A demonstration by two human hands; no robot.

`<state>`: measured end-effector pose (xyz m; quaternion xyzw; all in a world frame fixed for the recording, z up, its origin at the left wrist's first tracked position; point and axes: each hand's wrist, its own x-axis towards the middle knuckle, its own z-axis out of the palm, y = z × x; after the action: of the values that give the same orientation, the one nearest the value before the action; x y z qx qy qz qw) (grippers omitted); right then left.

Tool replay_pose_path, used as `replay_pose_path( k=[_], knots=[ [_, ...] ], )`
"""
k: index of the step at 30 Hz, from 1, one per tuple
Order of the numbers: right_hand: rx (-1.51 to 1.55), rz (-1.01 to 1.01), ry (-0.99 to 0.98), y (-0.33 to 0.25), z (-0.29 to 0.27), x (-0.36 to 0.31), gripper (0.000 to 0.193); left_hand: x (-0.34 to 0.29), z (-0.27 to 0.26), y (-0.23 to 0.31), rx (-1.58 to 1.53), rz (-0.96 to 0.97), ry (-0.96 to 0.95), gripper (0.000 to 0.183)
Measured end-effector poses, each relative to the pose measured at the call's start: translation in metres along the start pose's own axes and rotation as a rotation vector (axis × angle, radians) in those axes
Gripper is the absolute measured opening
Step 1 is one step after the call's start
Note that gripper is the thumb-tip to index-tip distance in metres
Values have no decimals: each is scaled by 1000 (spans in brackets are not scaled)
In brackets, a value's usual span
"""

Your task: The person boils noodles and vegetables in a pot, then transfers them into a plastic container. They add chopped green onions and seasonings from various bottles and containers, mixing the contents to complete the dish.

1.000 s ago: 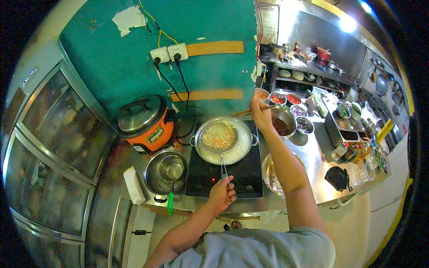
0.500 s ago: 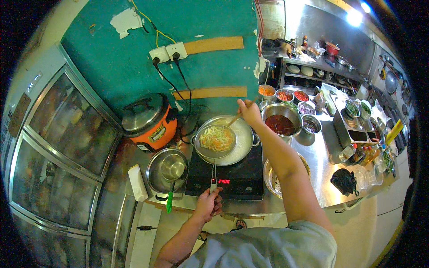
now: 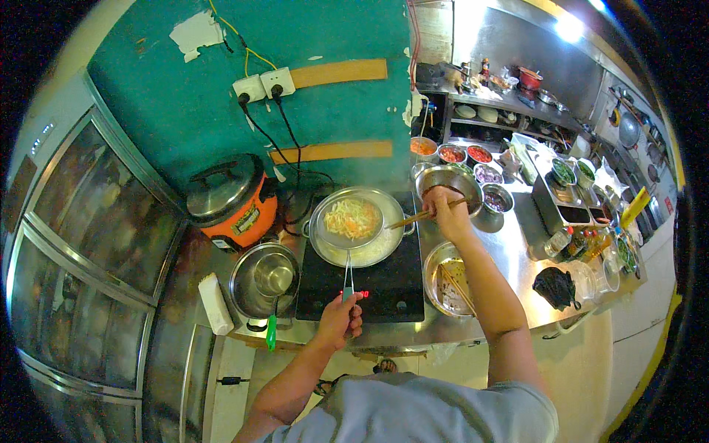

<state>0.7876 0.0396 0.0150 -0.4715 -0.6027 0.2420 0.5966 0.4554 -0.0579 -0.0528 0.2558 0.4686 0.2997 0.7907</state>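
Observation:
My left hand is closed around the handle of a mesh strainer. Pale strips with orange shreds, perhaps noodles with carrot, lie in the strainer's bowl. It sits over the left part of a wide pot of whitish liquid, which stands on a black induction cooker. In my right hand are wooden chopsticks, their tips pointing left over the pot's right side, apart from the food. That hand is in front of a steel pot of red-brown sauce, hiding much of it.
Left of the cooker, a steel pot holds a green-handled ladle. Behind it stands an orange rice cooker. On the right are a bowl with chopsticks, several bowls of chopped vegetables, bottles and a black bag.
My right hand has moved right and nearer, from beside the strainer to before the sauce pot. The chopsticks have left the food. The left hand keeps its hold; the whole view has shifted slightly.

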Motion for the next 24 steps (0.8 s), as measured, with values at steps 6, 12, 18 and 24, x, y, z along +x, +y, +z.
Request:
replay_pose_path(
  k=[6, 12, 18, 24],
  knots=[
    [-223, -109, -44, -16, 39, 20, 42, -11, -6, -6, 8, -53, -55, 26],
    [-172, 192, -409, 1, 84, 31, 28, -17, 0, -5, 42, -2, -25, 25],
    [-247, 58, -281, 0, 91, 42, 38, -18, -6, -5, 86, 6, -14, 29],
    [-125, -143, -349, -7, 92, 56, 31, -16, -7, -9, 66, 35, -17, 25]
  ],
)
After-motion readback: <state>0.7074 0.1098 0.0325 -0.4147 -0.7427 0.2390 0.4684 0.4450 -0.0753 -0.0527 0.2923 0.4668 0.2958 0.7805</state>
